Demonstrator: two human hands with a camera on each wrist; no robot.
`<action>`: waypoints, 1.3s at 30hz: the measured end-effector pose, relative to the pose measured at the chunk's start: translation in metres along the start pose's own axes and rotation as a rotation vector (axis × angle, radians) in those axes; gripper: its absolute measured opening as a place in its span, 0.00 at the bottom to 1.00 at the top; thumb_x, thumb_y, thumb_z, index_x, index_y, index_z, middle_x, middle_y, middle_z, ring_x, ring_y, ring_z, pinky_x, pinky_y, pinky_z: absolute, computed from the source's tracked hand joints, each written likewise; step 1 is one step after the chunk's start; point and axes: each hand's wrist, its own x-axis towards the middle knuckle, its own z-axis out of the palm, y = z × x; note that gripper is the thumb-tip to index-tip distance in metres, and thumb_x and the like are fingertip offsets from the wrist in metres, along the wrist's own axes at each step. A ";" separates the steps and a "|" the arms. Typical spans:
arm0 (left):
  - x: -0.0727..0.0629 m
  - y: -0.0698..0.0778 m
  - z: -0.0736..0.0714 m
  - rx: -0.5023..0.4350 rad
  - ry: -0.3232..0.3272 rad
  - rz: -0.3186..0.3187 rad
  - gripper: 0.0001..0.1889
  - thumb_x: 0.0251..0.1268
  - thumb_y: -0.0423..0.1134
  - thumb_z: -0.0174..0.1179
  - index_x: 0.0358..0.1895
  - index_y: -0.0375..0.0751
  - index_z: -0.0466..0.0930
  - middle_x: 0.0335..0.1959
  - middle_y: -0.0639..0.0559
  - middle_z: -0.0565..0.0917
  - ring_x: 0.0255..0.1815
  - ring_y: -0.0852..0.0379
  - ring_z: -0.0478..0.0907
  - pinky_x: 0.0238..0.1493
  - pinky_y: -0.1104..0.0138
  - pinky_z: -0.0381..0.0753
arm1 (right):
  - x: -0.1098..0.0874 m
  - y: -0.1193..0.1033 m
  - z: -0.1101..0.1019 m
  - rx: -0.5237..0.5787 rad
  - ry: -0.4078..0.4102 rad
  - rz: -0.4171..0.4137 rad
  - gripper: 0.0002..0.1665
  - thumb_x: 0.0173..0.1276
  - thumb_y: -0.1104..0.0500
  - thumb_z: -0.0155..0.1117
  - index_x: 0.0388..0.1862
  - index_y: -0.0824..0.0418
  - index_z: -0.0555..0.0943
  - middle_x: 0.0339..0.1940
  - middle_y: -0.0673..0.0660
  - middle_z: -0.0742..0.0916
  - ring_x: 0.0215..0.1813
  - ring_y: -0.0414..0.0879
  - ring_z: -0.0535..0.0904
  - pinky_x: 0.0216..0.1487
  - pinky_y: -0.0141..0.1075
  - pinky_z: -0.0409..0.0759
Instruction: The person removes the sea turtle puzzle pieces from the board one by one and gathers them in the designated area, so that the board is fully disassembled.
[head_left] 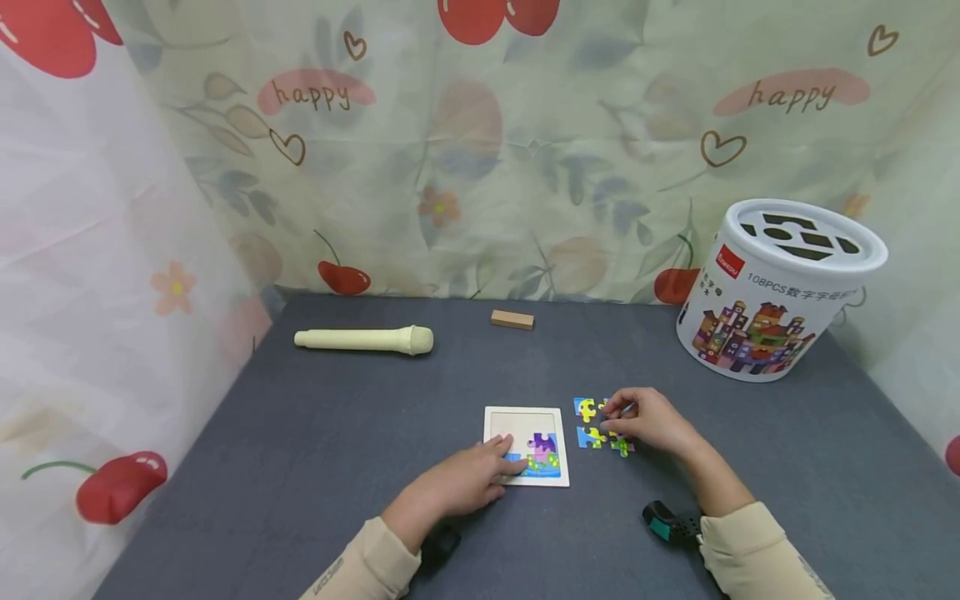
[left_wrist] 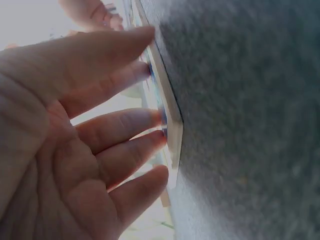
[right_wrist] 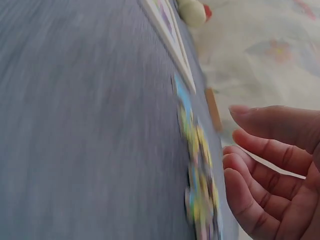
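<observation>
My left hand (head_left: 471, 477) rests with its fingers on the lower left of a square wooden puzzle tray (head_left: 522, 411). In the left wrist view its fingertips (left_wrist: 156, 118) touch the pieces and the frame's inner side, thumb near the edge. Joined blue, purple and green puzzle pieces (head_left: 543, 458) fill the tray's lower right. Right of the tray lie several loose jigsaw pieces (head_left: 591, 437), blue and yellow. Over them hovers my right hand (head_left: 651, 421), fingers bent and hiding some pieces. In the right wrist view its thumb and fingers (right_wrist: 270, 122) stand apart, with no piece visible between them.
A cream toy microphone (head_left: 363, 339) lies at the back left. A small wooden block (head_left: 512, 319) sits at the back middle. A white bucket (head_left: 765, 292) with a slotted lid stands at the back right. Patterned cloth (head_left: 480, 208) hangs behind the dark table (head_left: 300, 467).
</observation>
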 end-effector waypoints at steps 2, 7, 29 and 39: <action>0.001 0.002 -0.001 0.002 -0.002 0.002 0.24 0.62 0.39 0.60 0.63 0.48 0.71 0.70 0.42 0.64 0.72 0.48 0.59 0.69 0.57 0.62 | 0.005 -0.006 0.006 0.004 -0.005 -0.016 0.12 0.58 0.60 0.68 0.37 0.67 0.80 0.29 0.54 0.81 0.25 0.40 0.73 0.23 0.31 0.73; 0.003 0.008 -0.003 -0.022 -0.015 0.013 0.26 0.62 0.43 0.61 0.64 0.46 0.70 0.70 0.43 0.63 0.72 0.49 0.58 0.70 0.58 0.61 | 0.017 -0.023 0.021 -0.033 -0.051 -0.101 0.13 0.57 0.61 0.69 0.39 0.67 0.82 0.32 0.56 0.84 0.33 0.41 0.76 0.32 0.31 0.76; 0.004 0.018 0.004 -0.064 -0.078 0.047 0.29 0.61 0.49 0.60 0.66 0.51 0.67 0.73 0.45 0.58 0.73 0.45 0.55 0.68 0.58 0.64 | 0.026 -0.045 0.049 -0.066 -0.204 -0.152 0.07 0.55 0.66 0.69 0.34 0.65 0.84 0.24 0.51 0.82 0.28 0.39 0.72 0.28 0.28 0.72; 0.005 0.018 0.005 -0.054 -0.077 0.047 0.29 0.61 0.49 0.60 0.66 0.51 0.67 0.73 0.43 0.57 0.74 0.47 0.54 0.68 0.59 0.64 | 0.026 -0.045 0.051 -0.071 -0.186 -0.141 0.05 0.55 0.67 0.68 0.32 0.64 0.83 0.23 0.51 0.80 0.27 0.38 0.71 0.27 0.28 0.71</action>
